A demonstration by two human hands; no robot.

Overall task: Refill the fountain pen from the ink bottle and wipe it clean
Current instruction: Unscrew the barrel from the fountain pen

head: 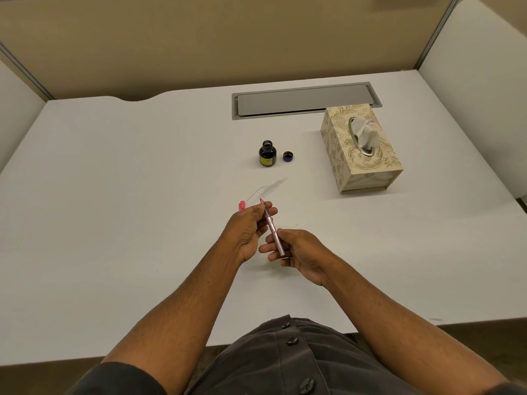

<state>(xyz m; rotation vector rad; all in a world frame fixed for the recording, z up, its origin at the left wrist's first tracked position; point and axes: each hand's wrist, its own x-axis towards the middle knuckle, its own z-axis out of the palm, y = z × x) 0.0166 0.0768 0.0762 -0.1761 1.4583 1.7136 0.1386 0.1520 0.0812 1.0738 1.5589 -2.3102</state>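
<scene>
A slim pink fountain pen [271,227] is held above the white desk [142,195], nib end pointing away from me. My left hand [248,229] pinches its front section near the nib. My right hand [296,252] grips the rear of the barrel. The pink pen cap [241,205] lies on the desk just left of my left hand. Farther back stands the open ink bottle [267,154] with dark ink and a yellow label, and its cap [288,156] lies upside down to its right.
A patterned tissue box [360,155] with a tissue sticking out stands at the right of the bottle. A grey cable hatch [305,99] is set into the desk at the back. A clear plastic wrapper [269,187] lies beyond the pen. Partition walls enclose the desk.
</scene>
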